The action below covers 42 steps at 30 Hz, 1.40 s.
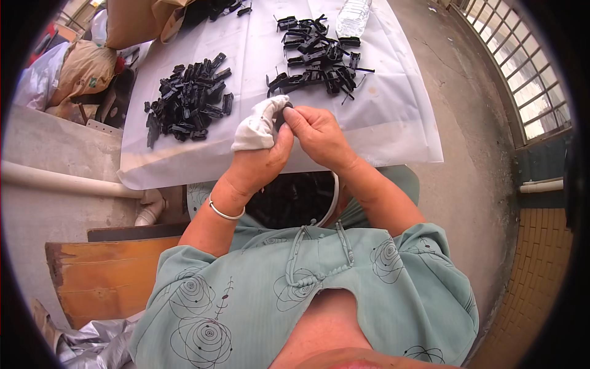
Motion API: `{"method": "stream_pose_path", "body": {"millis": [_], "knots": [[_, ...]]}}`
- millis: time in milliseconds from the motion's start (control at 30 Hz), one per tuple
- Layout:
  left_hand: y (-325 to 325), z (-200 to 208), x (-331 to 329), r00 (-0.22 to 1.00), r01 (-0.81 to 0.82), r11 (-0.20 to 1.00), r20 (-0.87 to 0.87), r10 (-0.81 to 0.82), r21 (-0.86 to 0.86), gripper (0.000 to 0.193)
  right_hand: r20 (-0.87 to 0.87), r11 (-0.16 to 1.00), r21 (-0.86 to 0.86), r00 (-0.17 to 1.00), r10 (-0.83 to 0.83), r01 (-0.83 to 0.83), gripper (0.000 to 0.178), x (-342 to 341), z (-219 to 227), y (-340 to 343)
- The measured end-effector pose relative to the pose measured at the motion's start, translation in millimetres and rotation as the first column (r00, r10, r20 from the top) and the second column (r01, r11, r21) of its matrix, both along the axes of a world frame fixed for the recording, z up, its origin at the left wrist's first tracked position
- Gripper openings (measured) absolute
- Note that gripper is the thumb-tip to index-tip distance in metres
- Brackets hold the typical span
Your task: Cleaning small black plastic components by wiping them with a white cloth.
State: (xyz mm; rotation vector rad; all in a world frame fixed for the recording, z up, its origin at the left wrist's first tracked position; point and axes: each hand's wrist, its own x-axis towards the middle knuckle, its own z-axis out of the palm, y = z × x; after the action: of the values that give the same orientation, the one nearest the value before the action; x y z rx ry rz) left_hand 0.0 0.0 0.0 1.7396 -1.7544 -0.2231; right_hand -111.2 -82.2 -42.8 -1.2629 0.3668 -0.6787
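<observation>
Around, black part piles [193, 98], clear bottle [353, 18], brown bags [132, 24], tub [335, 197] partly hidden.

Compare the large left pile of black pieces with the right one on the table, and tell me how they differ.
Outline: the left pile shows mostly stubby, blocky pieces, while the right pile has several thin strips sticking out.
Position: the left pile reaches closer to the table's near edge; the right pile stops farther back.
Neighbour: the right pile lies beside a clear plastic bottle; the left pile doesn't.
Shared: both are jumbled black pieces on a white sheet.
</observation>
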Motion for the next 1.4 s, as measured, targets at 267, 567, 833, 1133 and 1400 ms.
{"method": "stream_pose_path", "body": {"millis": [267,567,833,1133,1400], "knots": [[-11,5,-3,0.27,0.078,0.996,-0.962,-0.051,-0.031,0.025,-0.181,0.81,-0.584,0.966,-0.184,0.045,0.013,-42,8,-25],[-9,8,-21,0.615,0.091,0.988,-0.787,0.042,0.124,0.032,-0.063,0.921,-0.386,0.994,-0.092,0.061,0.014,-43,13,-25],[-10,8,-25,0.53,0.182,0.981,-0.847,-0.042,0.065,0.027,0.005,0.968,-0.241,0.998,-0.064,0.063,0.024,-38,10,-22],[-16,-9,-27,0.918,0.036,0.992,-0.389,-0.082,-0.125,0.024,-0.188,0.918,-0.397,0.98,-0.066,-0.015,0.028,-33,8,-15],[-17,13,22,0.925,-0.179,0.974,0.312,0.216,-0.141,0.039,-0.096,0.92,-0.391,0.994,-0.058,0.016,0.033,-31,4,-14]]}}
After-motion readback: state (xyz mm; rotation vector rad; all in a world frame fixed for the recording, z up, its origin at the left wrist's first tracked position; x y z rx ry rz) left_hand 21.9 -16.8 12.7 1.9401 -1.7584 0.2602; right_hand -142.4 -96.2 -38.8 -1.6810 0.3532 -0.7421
